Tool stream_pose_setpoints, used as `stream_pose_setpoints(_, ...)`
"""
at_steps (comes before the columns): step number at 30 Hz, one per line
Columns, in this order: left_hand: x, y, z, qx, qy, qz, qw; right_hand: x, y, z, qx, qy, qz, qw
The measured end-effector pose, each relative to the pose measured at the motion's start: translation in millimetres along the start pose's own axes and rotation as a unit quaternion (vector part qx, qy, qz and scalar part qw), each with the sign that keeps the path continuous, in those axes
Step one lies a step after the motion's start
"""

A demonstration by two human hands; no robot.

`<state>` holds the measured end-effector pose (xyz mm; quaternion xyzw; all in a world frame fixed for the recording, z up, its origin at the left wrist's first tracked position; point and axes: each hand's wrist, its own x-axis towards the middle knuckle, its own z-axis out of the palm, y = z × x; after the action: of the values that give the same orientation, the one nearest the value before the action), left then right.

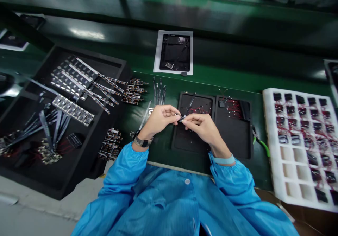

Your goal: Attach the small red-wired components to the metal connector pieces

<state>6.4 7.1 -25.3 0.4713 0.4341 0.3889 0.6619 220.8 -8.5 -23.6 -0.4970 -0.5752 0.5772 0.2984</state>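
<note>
My left hand (164,118) and my right hand (198,124) meet over the left edge of a black two-part tray (194,141). Between their fingertips sits a small dark electronic part (181,118), pinched from both sides; its exact kind is too small to make out. Several thin red wires (200,110) with tiny ends lie in the tray behind my fingers. More red-wired pieces and a black block (244,110) rest in the tray's right half. Dark flat ribbon cables (159,91) fan out on the green bench just beyond my left hand.
Left stands a large black foam box (79,158) with circuit boards (73,110) and cables. Stacks of small boards (133,91) lie beside it. A tablet-like casing (175,53) on white sheet lies ahead. Green-handled pliers (260,141) and a white foam tray (271,151) of black wired parts are right.
</note>
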Motion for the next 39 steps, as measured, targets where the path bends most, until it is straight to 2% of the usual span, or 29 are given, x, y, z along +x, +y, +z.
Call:
stream_pose_setpoints(11, 1, -3, -1.4, -0.042, -0.037, -0.028, 0.998, -2, 0, -2, 0.054, -0.002, -0.001, 0.999)
stream_pose_setpoints(27, 0, -2, -0.7, -0.033, -0.043, -0.027, 0.998, -3, -1, 0, 0.05, -0.023, 0.0, 0.998)
stream_pose_setpoints(29, -1, -2, -0.6, -0.039, -0.038, -0.013, 0.998, -4, -5, -4, 0.012, -0.012, -0.028, 0.999)
stream_pose_setpoints(32, -4, 0, -3.0, -0.049, -0.021, 0.014, 0.998, -8, -11, -21, -0.083, 0.031, -0.12, 0.989)
stream_pose_setpoints(34, -6, 4, -6.7, -0.064, 0.005, 0.035, 0.997, -11, -13, -36, -0.141, 0.02, -0.157, 0.977)
stream_pose_setpoints(37, -8, 9, -13.7, -0.096, 0.054, 0.066, 0.992, -15, -8, -52, -0.229, -0.048, -0.138, 0.962)
stream_pose_setpoints(39, -8, 11, -17.3, -0.112, 0.081, 0.077, 0.987, -17, -2, -56, -0.289, -0.049, -0.114, 0.949)
